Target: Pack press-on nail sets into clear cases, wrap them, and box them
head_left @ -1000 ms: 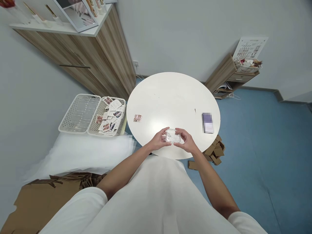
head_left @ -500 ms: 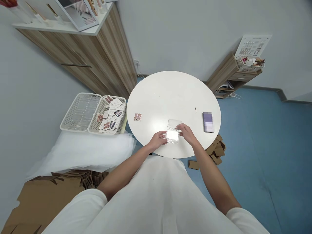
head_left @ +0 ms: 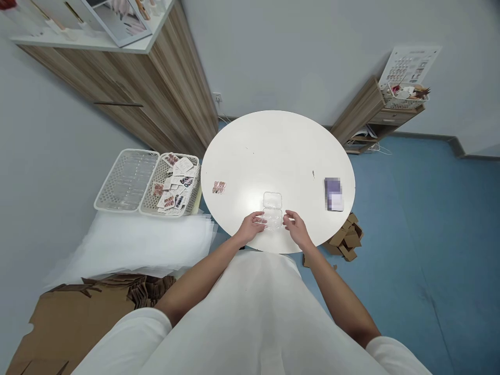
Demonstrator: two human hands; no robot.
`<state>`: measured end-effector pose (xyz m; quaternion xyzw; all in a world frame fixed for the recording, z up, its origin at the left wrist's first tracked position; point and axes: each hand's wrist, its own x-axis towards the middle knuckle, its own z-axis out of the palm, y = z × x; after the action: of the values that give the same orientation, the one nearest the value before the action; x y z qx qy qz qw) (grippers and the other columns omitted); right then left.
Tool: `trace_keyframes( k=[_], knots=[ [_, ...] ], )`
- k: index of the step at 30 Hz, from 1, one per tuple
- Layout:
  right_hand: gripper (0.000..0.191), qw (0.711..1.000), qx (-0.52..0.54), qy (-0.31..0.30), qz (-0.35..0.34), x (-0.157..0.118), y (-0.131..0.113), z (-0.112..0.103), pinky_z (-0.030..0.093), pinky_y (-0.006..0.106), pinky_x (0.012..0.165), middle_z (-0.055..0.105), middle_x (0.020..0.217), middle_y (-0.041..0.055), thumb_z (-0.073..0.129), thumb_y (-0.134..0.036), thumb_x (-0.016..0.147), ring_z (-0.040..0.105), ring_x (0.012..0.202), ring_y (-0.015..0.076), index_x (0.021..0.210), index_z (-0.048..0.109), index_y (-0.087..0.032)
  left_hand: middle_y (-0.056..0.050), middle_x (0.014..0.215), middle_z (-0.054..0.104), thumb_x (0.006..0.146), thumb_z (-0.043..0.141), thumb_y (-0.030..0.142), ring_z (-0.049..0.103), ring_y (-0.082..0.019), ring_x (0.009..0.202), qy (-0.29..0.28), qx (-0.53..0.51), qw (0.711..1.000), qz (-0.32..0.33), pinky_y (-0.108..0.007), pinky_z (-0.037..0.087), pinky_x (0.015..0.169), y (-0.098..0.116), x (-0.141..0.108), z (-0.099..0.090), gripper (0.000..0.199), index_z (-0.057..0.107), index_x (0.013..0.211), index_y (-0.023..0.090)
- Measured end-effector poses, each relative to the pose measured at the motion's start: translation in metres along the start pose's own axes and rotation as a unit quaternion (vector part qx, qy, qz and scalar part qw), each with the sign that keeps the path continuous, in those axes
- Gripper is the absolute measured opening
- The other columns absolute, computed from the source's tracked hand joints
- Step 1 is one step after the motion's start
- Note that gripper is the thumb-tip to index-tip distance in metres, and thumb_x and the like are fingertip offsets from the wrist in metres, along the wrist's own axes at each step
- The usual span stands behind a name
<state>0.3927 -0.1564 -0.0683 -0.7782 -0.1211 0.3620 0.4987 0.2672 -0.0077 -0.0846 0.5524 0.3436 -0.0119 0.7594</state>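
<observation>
A clear plastic case (head_left: 272, 219) lies unfolded near the front edge of the round white table (head_left: 273, 140), its lid (head_left: 272, 200) laid back on the far side. My left hand (head_left: 252, 228) grips the case's left edge between thumb and fingers. Just off the right edge is my right hand (head_left: 296, 228), fingers apart and holding nothing. To the left on the table sits a card of pinkish press-on nails (head_left: 219, 187). A purple item (head_left: 333, 194), partly pixelated, lies at the right.
Left of the table, one white basket (head_left: 146, 203) holds nail cards and another (head_left: 103, 195) holds clear cases. Flattened cardboard (head_left: 74, 323) and white sheets (head_left: 136, 239) lie below them. Cardboard boxes (head_left: 347, 239) sit on the floor at right. Wooden cabinets (head_left: 175, 78) stand behind.
The clear case has shifted slightly left and now lies flat with its lid folded back. My right hand has let go of the lid area and moved down beside the case.
</observation>
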Motion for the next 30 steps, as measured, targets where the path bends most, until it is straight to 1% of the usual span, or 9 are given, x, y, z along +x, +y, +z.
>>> trace_keyframes(
  k=[4,7,9,12,17,21,24,27,30],
  knots=[
    [0.047,1.0,-0.01,-0.008,0.005,-0.008,0.021,0.009,0.047,0.039,0.083,0.055,0.109,0.0061,0.053,-0.045,0.073,0.056,0.085,0.0161,0.113,0.052,-0.022,-0.006,0.094,0.06,0.066,0.068,0.018,0.061,-0.013,0.078,0.022,0.022,0.999,-0.017,-0.034,0.049,0.076,-0.009,0.009,0.002,0.048,0.045,0.107,0.018],
    [0.049,1.0,0.013,0.017,0.023,-0.005,0.03,0.015,0.046,0.039,0.084,0.054,0.113,0.0073,0.054,-0.041,0.071,0.057,0.086,0.0168,0.116,0.051,-0.022,-0.006,0.093,0.06,0.065,0.069,0.018,0.061,-0.013,0.077,0.037,0.035,0.998,-0.027,-0.033,0.049,0.073,-0.017,0.019,0.005,0.045,0.044,0.102,0.018],
    [0.051,0.998,0.032,0.03,0.042,-0.001,0.034,0.016,0.047,0.039,0.083,0.054,0.115,0.0084,0.056,-0.038,0.069,0.057,0.087,0.0173,0.117,0.05,-0.021,-0.007,0.094,0.061,0.065,0.069,0.018,0.061,-0.013,0.076,0.034,0.041,0.998,-0.032,-0.032,0.049,0.071,-0.021,0.026,0.008,0.042,0.044,0.1,0.018],
    [0.051,0.997,0.048,0.025,0.062,0.005,0.037,0.017,0.048,0.036,0.081,0.055,0.115,0.0089,0.056,-0.034,0.067,0.058,0.085,0.0171,0.116,0.051,-0.02,-0.007,0.095,0.06,0.066,0.067,0.016,0.06,-0.014,0.077,0.033,0.056,0.997,-0.035,-0.031,0.048,0.071,-0.027,0.036,0.013,0.039,0.044,0.098,0.017],
    [0.049,0.996,0.049,0.01,0.067,0.012,0.037,0.016,0.048,0.032,0.076,0.058,0.111,0.0077,0.054,-0.029,0.066,0.059,0.08,0.0156,0.113,0.053,-0.018,-0.007,0.096,0.058,0.068,0.062,0.011,0.057,-0.015,0.085,0.062,0.12,0.991,-0.024,-0.032,0.044,0.08,-0.037,0.048,0.016,0.036,0.045,0.099,0.016],
    [0.045,0.997,0.026,0.005,0.078,0.016,0.036,0.017,0.048,0.03,0.068,0.063,0.097,0.006,0.053,-0.027,0.064,0.059,0.077,0.0173,0.109,0.056,-0.019,-0.009,0.105,0.054,0.065,0.064,0.014,0.052,-0.018,0.095,0.096,0.189,0.977,-0.016,-0.033,0.039,0.085,-0.041,0.051,0.017,0.039,0.048,0.101,0.016],
    [0.045,0.997,0.007,0.0,0.073,0.018,0.037,0.017,0.048,0.03,0.068,0.063,0.09,0.0044,0.052,-0.026,0.063,0.059,0.078,0.0184,0.107,0.057,-0.019,-0.011,0.113,0.049,0.063,0.066,0.016,0.048,-0.021,0.103,0.108,0.216,0.97,-0.013,-0.033,0.036,0.088,-0.041,0.052,0.017,0.041,0.05,0.101,0.016],
    [0.047,0.997,-0.019,0.015,0.071,0.018,0.04,0.016,0.047,0.031,0.072,0.061,0.094,0.0053,0.051,-0.026,0.062,0.058,0.082,0.0189,0.108,0.056,-0.019,-0.012,0.116,0.047,0.061,0.066,0.018,0.045,-0.023,0.109,0.109,0.232,0.966,-0.017,-0.032,0.034,0.09,-0.042,0.05,0.015,0.045,0.051,0.103,0.016],
    [0.047,0.996,-0.041,0.033,0.071,0.017,0.043,0.015,0.046,0.033,0.075,0.058,0.105,0.0075,0.051,-0.025,0.061,0.058,0.081,0.0186,0.107,0.057,-0.018,-0.011,0.111,0.05,0.061,0.065,0.02,0.046,-0.022,0.106,0.107,0.233,0.966,-0.026,-0.031,0.034,0.089,-0.045,0.046,0.013,0.047,0.051,0.106,0.017]
  ],
)
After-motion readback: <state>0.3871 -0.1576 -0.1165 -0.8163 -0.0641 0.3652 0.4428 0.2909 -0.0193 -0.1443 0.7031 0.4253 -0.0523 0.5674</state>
